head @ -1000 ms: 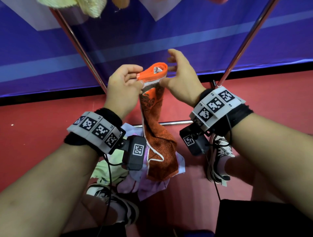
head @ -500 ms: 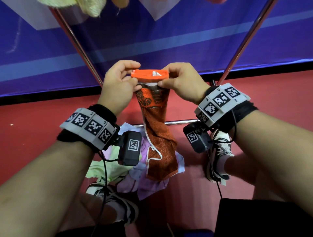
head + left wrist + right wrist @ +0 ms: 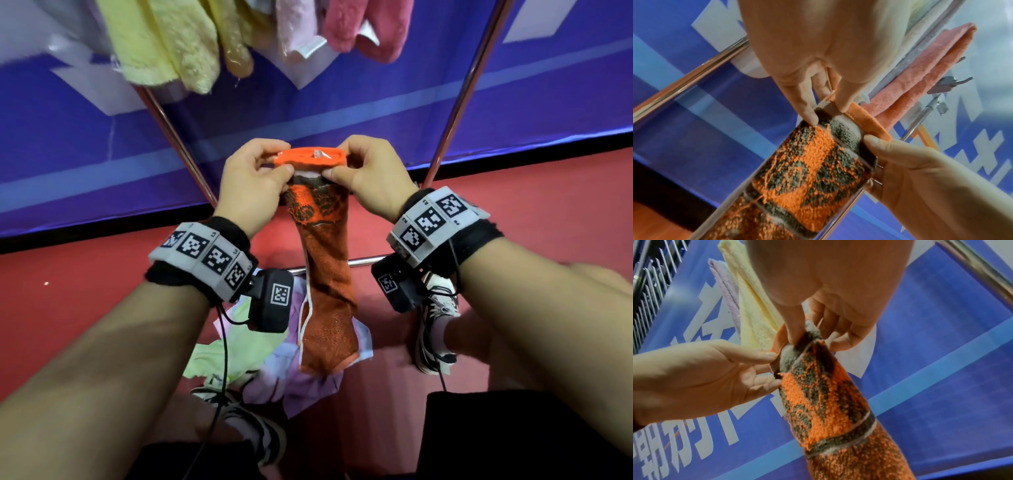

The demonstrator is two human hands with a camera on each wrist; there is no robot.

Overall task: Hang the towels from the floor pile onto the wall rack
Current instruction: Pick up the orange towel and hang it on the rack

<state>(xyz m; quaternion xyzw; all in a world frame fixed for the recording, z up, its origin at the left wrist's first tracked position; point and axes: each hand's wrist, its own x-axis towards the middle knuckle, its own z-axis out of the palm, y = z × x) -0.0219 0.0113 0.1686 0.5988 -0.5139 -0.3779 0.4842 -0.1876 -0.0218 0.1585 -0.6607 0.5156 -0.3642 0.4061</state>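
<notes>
While the orange towel [image 3: 325, 274] hangs lifted between my hands below the rack [image 3: 469, 92], not yet draped, I judge the job part done. Yellow towel [image 3: 171, 44] and pink towel [image 3: 370, 27] hang up top; a pile [image 3: 260, 363] lies on the floor [image 3: 85, 308]. Left hand [image 3: 251, 186] and right hand [image 3: 371, 180]: each grip pinched narrow, thumb against fingers, on a top corner of the hem.
</notes>
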